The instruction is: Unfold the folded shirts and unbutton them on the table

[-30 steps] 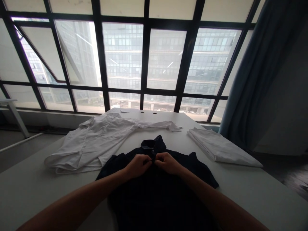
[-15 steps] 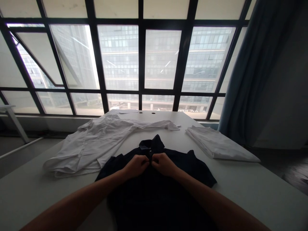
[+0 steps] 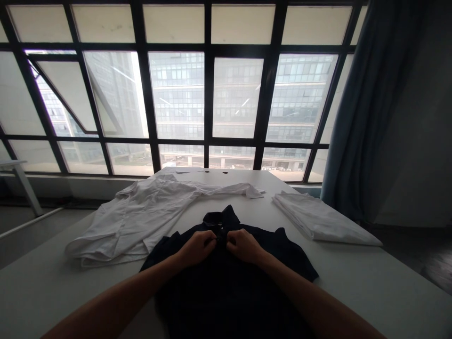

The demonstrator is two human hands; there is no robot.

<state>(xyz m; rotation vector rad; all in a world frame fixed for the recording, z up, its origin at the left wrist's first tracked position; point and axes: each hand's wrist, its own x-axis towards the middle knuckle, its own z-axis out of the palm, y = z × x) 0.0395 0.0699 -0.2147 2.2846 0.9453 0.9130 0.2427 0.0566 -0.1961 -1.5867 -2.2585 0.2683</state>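
Note:
A dark short-sleeved polo shirt (image 3: 233, 287) lies front up on the white table, its collar pointing away from me. My left hand (image 3: 198, 246) pinches the left edge of the front opening just below the collar. On the other side of the opening, my right hand (image 3: 244, 244) has its fingers closed on the cloth. A small gap of dark fabric shows between the two hands. One light button is visible near the collar; the fingertips are partly hidden in shadow.
A rumpled white shirt (image 3: 130, 221) spreads over the left of the table (image 3: 353, 273), one sleeve reaching right. At the right lies a folded white garment (image 3: 318, 216). Large windows stand behind the table, and a blue curtain (image 3: 360, 122) hangs at the right.
My hands have moved slightly apart, both still on the polo's front opening. The whole view has shifted so the scene sits a little lower.

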